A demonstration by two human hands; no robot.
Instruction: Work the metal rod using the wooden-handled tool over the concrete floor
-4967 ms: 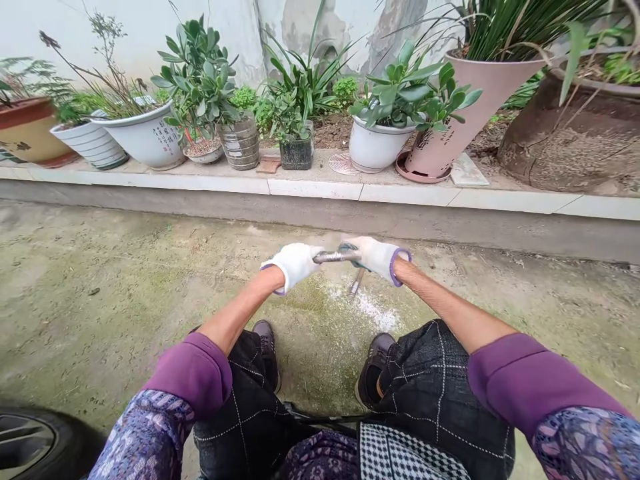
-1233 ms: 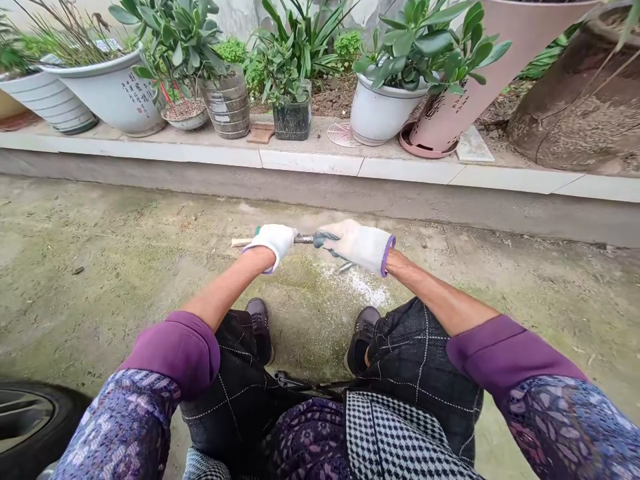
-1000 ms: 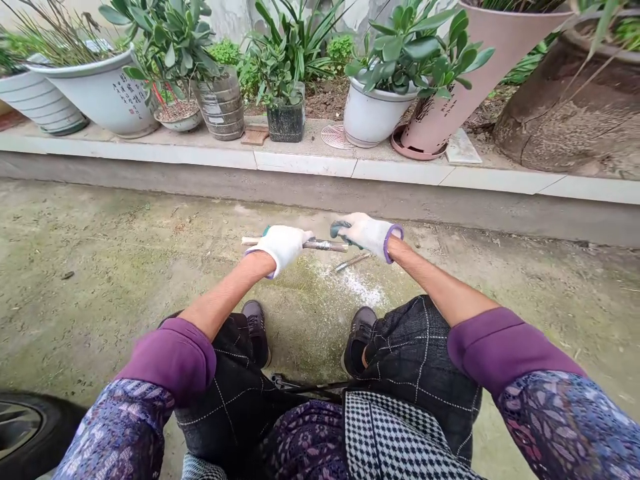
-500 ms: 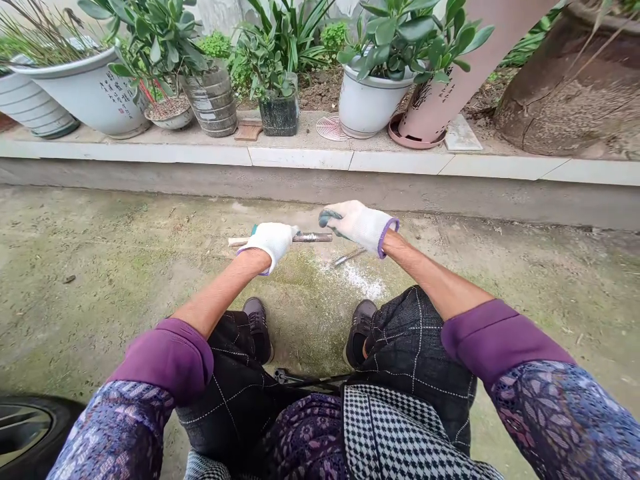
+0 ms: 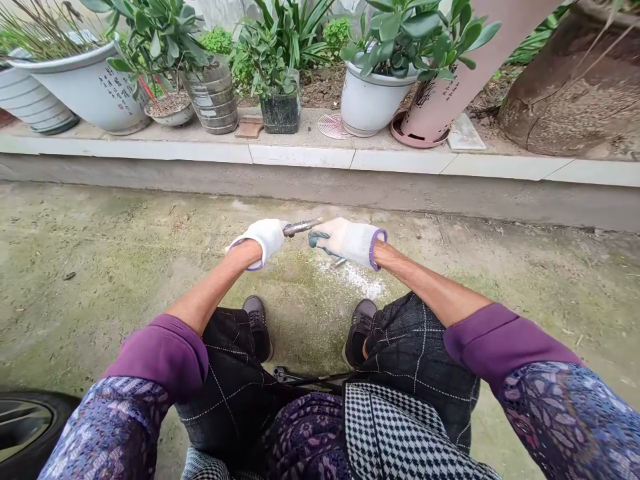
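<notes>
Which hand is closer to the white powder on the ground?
Right. The right hand hangs just above the white powder; the left hand is farther off to its left.

gloves point(image 5: 263, 241): white knit, purple cuffs | sleeves point(image 5: 163, 357): plain purple, patterned below | trousers point(image 5: 417, 340): dark check | apron point(image 5: 395, 433): houndstooth

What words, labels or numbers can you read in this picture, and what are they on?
Dark vertical calligraphy on the white flowerpot: too small to read.
Dark characters on the tilted pink flowerpot: too blurred to read.
No other word, label, brand or number can be made out.
</notes>
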